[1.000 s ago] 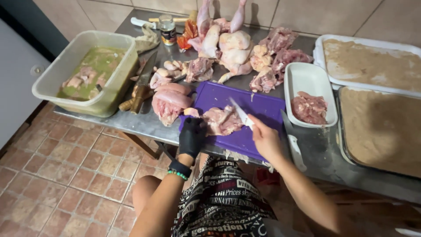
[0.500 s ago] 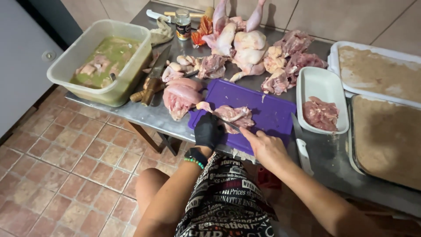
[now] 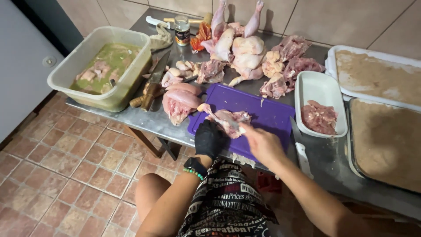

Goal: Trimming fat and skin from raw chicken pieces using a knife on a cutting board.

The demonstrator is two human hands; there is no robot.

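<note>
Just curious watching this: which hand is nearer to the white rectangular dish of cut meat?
The right hand. It works at the middle of the purple cutting board, closer to the white rectangular dish; the black-gloved left hand is at the board's far left side.

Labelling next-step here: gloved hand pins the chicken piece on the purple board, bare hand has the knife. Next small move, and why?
Probably a short cut through the chicken piece. The left hand, in a black glove, pins its near end on the purple cutting board, and the right hand has the knife laid on the meat. The blade's edge is hard to make out.
</note>
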